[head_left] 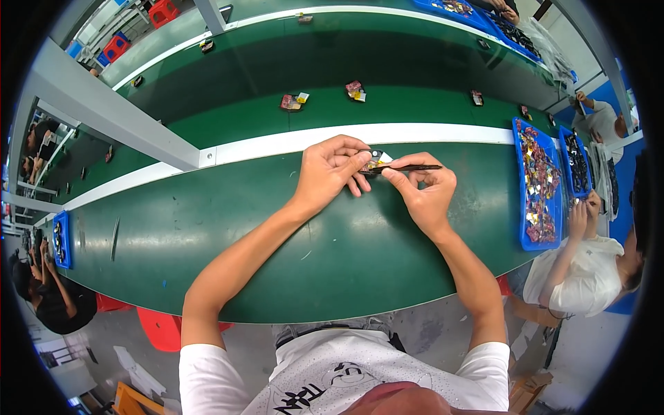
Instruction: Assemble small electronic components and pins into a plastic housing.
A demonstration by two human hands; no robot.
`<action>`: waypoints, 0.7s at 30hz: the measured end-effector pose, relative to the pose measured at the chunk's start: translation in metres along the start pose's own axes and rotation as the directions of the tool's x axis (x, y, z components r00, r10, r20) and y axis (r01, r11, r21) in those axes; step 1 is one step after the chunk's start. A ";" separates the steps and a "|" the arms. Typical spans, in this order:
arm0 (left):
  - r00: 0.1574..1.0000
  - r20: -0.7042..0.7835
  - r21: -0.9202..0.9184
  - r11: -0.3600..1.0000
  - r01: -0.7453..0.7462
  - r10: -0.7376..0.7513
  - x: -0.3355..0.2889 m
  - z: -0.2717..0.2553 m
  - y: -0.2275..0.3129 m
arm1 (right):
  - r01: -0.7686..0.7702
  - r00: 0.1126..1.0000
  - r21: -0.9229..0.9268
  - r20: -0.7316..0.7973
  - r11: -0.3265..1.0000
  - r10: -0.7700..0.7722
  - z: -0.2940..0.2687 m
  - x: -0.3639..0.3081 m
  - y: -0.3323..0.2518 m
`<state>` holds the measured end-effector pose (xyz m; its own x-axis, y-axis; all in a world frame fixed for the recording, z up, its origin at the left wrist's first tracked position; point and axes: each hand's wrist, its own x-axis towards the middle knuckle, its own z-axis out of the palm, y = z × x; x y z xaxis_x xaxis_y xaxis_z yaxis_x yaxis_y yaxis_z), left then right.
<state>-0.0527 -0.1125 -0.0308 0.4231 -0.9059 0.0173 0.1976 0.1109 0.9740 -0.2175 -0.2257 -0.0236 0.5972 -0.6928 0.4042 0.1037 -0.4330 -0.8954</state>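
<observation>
Just in front of the white rail, my left hand (325, 173) pinches a small electronic part (377, 160) between thumb and fingers. The part has a dark casing with white and yellow patches; my fingertips cover some of it. From the right, my right hand (427, 194) grips dark, slim tweezers (418, 167) between thumb and forefinger. Their tip reaches to the part's near side; whether it touches is too small to tell.
A green worktable (290, 256) spreads under my arms. Beyond the white rail (263, 146), a green belt carries similar small parts (356, 91). Blue trays of parts (522, 207) stand at right, with co-workers on both sides. A thin metal tool (115, 238) lies at left.
</observation>
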 end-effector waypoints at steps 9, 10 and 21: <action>1.000 -0.018 -0.027 0.999 -0.020 0.019 0.000 0.001 -0.002 | -0.017 1.000 -0.001 0.020 1.000 0.017 -0.002 0.000 -0.001; 1.000 -0.019 -0.017 1.000 -0.021 0.021 0.000 0.000 -0.002 | -0.017 1.000 -0.001 0.021 1.000 0.017 -0.002 0.000 0.000; 0.996 -0.081 -0.028 0.999 -0.034 0.032 0.000 0.002 0.000 | 0.085 0.996 -0.059 0.044 0.995 -0.082 -0.002 0.002 0.001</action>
<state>-0.0542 -0.1136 -0.0300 0.4990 -0.8661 0.0298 0.2077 0.1529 0.9662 -0.2175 -0.2288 -0.0233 0.6208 -0.6290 0.4680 0.1071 -0.5232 -0.8454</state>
